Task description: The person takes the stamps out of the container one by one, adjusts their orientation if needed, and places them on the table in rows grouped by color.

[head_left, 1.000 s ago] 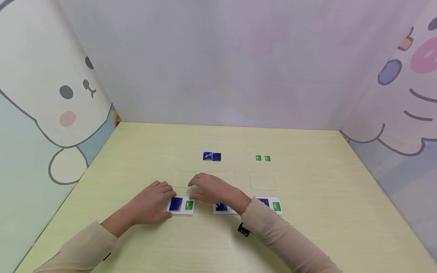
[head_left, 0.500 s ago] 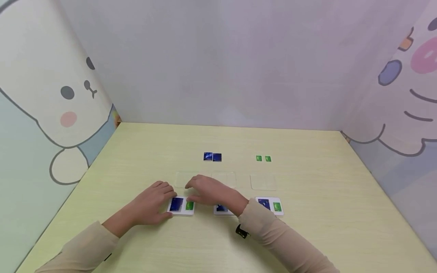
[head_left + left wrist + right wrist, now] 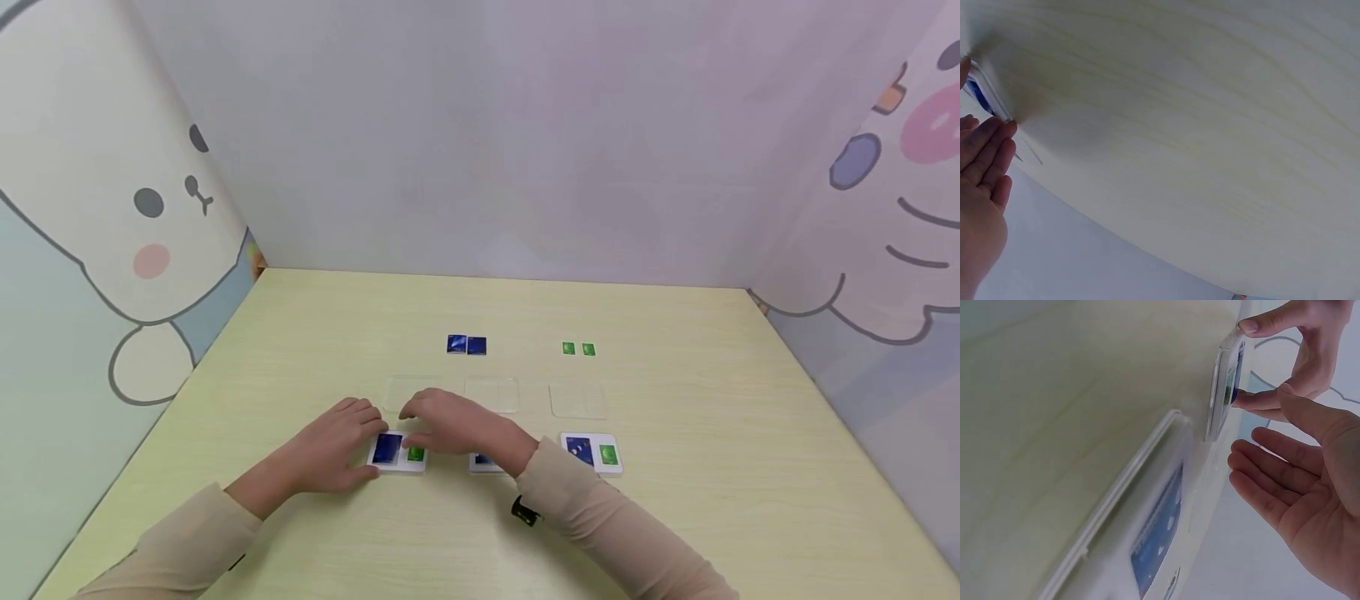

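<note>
Both hands angled inward at leftmost white case.

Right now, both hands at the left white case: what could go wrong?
The right hand partly covers the green card on the left white case in the head view; a brush might shift that card if it's loose.
The right wrist crosses over the middle white case, so dipping could nudge it.
The leftmost clear panel barely shows against the table; the hand could knock it.
</note>
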Available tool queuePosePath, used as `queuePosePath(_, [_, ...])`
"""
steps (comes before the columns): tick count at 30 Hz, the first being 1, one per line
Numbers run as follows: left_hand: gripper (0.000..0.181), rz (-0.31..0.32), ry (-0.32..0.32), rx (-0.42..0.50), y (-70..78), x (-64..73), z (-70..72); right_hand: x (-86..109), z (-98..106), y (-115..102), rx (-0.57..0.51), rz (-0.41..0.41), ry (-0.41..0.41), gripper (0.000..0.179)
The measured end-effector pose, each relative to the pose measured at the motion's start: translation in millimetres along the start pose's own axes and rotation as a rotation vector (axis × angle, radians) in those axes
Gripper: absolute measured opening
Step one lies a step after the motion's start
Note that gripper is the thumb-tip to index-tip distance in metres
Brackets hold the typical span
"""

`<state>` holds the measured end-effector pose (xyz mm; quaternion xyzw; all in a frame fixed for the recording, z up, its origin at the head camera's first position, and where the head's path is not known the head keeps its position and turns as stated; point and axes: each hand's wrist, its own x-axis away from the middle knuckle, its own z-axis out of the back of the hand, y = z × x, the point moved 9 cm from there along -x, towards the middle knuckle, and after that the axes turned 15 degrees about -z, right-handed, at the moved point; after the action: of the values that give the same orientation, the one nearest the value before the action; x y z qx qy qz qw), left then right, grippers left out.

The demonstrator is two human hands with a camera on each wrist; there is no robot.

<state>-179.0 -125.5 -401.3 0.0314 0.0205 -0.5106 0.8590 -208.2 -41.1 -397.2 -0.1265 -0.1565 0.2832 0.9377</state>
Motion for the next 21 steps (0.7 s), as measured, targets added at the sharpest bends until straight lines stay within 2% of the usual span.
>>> queuePosePath(9, [0.043, -0.017, 0.024, -0.007, 0.3, 0.6, 0.8, -4.1, -5, -4, 0.003, 0.01, -0.023, 0.034])
queuePosePath(21, [0.044, -0.013, 0.037, -0.004, -1.7, 1.2, -0.4, -9.1, -12, -4, -0.067, 0.011, -0.063, 0.035])
